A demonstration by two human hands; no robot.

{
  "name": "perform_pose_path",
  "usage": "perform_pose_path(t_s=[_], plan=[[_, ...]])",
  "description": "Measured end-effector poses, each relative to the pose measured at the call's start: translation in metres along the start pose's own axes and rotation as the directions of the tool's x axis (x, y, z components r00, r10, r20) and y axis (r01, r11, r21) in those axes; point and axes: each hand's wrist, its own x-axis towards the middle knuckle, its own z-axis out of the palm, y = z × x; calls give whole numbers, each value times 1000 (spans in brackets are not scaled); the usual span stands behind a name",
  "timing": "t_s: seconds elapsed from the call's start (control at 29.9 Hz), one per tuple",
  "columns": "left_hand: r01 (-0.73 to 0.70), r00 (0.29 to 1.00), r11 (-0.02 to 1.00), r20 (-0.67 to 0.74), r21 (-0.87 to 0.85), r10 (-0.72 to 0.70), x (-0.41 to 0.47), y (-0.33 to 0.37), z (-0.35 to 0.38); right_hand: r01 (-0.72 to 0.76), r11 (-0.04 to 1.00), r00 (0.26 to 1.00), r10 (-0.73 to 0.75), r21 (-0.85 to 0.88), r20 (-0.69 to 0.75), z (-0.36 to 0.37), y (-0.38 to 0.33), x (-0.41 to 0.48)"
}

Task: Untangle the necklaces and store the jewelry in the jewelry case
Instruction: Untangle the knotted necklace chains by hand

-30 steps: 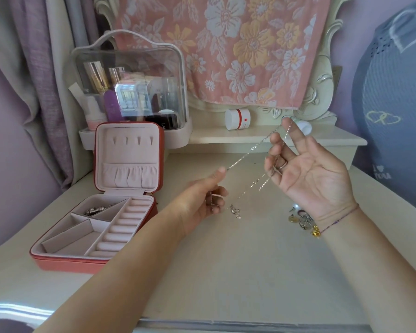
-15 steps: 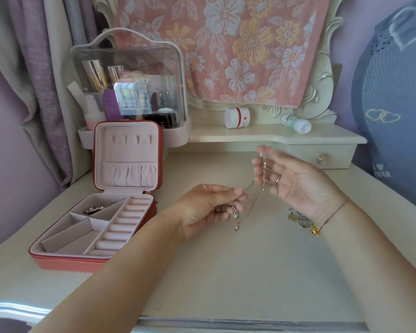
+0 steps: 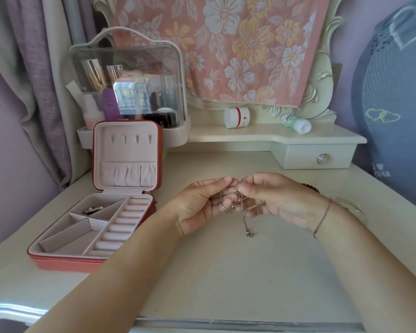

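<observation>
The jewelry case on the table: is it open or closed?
Open. The jewelry case has its lid standing upright at the back, and the ring rolls inside are exposed.

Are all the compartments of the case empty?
No: a silvery piece lies in the rear left compartment of the open case.
</observation>
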Motion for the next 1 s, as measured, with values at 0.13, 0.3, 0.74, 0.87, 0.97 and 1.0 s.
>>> perform_pose_path(t_s=[0.13, 0.3, 0.74, 0.87, 0.97, 1.0], plan=[[-6, 1000, 1000, -23, -21, 6, 0, 1, -1, 70, 997, 997, -72, -39, -40, 1, 3, 3], [1, 995, 999, -96, 34, 2, 2, 1, -4, 144, 989, 972, -146, -26, -182, -5, 4, 6], [57, 962, 832, -254, 552, 102, 3, -6, -2, 179, 982, 907, -185, -51, -379, -6, 4, 12], [94, 952, 756, -282, 647, 123, 3, -10, 1, 238, 959, 831, -284, -155, -478, -7, 2, 11], [21, 931, 590, -231, 807, 282, 4, -13, 0, 238, 912, 787, -383, -334, -484, -6, 3, 11], [-23, 923, 526, -184, 850, 338, 4, -14, 0, 241, 895, 774, -411, -376, -482, -5, 2, 11]])
